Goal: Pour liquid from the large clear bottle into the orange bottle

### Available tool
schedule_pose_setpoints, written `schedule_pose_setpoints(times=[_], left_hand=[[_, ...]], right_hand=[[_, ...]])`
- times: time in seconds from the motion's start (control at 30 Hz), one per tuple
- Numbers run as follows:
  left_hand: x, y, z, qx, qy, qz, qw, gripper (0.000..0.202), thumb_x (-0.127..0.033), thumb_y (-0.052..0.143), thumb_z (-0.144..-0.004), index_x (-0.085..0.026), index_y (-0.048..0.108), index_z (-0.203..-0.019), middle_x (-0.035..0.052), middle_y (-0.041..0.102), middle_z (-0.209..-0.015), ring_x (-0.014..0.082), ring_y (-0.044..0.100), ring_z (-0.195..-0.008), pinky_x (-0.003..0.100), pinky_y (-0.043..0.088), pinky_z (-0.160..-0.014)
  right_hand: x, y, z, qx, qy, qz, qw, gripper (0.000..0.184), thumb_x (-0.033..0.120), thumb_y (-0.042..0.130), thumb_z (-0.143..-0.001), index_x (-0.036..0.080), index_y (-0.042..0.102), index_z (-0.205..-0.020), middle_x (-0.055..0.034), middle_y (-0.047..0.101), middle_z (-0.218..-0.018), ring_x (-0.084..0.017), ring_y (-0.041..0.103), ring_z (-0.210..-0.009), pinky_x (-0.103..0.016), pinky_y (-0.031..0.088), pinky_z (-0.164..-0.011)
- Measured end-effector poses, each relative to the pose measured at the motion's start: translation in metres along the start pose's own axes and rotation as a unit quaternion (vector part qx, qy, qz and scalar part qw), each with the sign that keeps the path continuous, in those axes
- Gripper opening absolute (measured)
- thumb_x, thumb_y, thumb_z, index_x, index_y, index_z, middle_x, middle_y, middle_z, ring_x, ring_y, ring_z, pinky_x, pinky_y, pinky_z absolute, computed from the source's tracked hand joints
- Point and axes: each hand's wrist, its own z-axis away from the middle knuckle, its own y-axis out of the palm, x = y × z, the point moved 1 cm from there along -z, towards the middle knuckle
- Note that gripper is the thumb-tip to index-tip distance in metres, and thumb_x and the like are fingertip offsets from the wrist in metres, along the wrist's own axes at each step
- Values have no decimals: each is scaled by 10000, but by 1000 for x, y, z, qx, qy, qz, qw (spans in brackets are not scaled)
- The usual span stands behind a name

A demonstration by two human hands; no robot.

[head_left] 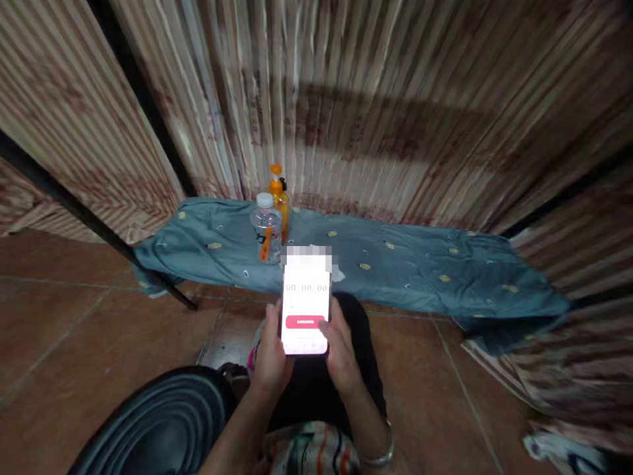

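Observation:
A smartphone with a bright white screen is held upright between both hands, above my lap. Its screen reads 00:00:00 over a red button, and the top part is pixelated. My left hand grips the phone's left edge. Along the right edge, my right hand is closed round the phone, its thumb on the screen at the right end of the red button. Just beyond the phone, a clear bottle with a white cap stands on a low bench covered in teal cloth.
Behind the clear bottle stands an orange pump bottle. Dark metal poles slant down at the left, and a striped curtain hangs behind the bench. A black round ridged object sits on the tiled floor at lower left.

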Motion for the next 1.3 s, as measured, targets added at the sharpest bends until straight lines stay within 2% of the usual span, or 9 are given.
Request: schedule_pose_setpoints(times=[0.1, 0.17, 0.3, 0.43, 0.57, 0.73, 0.9, 1.1, 1.3], left_hand=[[1, -1, 2, 2, 0, -4, 1000, 656, -813, 840, -815, -191, 866, -1022, 133, 880, -1164, 421, 785, -1294, 509, 621, -1109], [1, -2, 2, 3, 3, -6, 1000, 625, -784, 804, -869, -187, 865, -1048, 136, 876, -1188, 413, 777, -1312, 504, 621, -1111], [-1, -2, 0, 1, 16, -7, 1000, 598, -765, 801, -885, -200, 865, -1070, 128, 873, -1213, 400, 764, -1341, 487, 614, -1125], [-3, -4, -2, -5, 26, -8, 1000, 591, -764, 804, -885, -199, 858, -1050, 130, 873, -1199, 400, 753, -1362, 492, 605, -1142], [-3, -5, -3, -13, 33, -4, 999, 564, -736, 802, -907, -198, 850, -1066, 128, 875, -1162, 398, 734, -1393, 491, 601, -1150], [-4, -3, -2, -16, 29, 3, 999, 546, -721, 787, -932, -200, 845, -1089, 130, 872, -1179, 399, 731, -1399, 492, 610, -1140], [-7, -2, 0, -10, 15, 10, 1000, 507, -706, 781, -947, -216, 853, -1053, 108, 880, -1147, 385, 774, -1330, 482, 631, -1107], [-7, -2, 1, -4, 0, 16, 1000, 571, -749, 762, -939, -206, 860, -1087, 120, 879, -1176, 388, 797, -1281, 479, 640, -1089], [-3, -4, 0, -14, 0, 23, 1000, 562, -735, 690, -993, -210, 855, -1105, 122, 877, -1184, 377, 765, -1347, 477, 601, -1147]], right_hand=[[5, 0, -1, 23, 4, 0, 1000, 469, 442, 697, -1011, 235, 735, -1430, -61, 842, -1401, -308, 804, -1265, -391, 659, -1083], [6, -1, -1, 14, -3, 5, 1000, 510, 455, 707, -1014, 244, 717, -1478, -66, 813, -1469, -319, 766, -1360, -427, 624, -1166], [1, -6, 1, -27, -21, 13, 999, 605, 508, 745, -997, 254, 686, -1542, -84, 742, -1588, -330, 676, -1506, -482, 562, -1266], [-6, -13, 6, -37, -26, 50, 998, 613, 555, 718, -1028, 257, 673, -1562, -101, 743, -1581, -318, 687, -1493, -487, 566, -1265], [-8, -18, 14, -38, -47, 92, 994, 599, 562, 679, -1066, 255, 656, -1580, -116, 764, -1542, -313, 724, -1445, -466, 616, -1200], [-9, -20, 21, -28, -64, 111, 991, 578, 499, 655, -1100, 257, 613, -1623, -129, 759, -1546, -308, 740, -1428, -468, 629, -1188], [-13, -19, 25, -5, -94, 127, 987, 591, 442, 653, -1115, 263, 553, -1669, -128, 691, -1642, -299, 683, -1511, -464, 601, -1237], [-20, -14, 28, -30, -92, 212, 973, 797, 458, 811, -1007, 231, 494, -1703, -160, 604, -1723, -341, 569, -1621, -542, 481, -1354], [-20, -8, 28, -52, -106, 276, 954, 933, 442, 875, -917, 202, 456, -1715, -192, 579, -1732, -378, 550, -1629, -597, 472, -1351]])
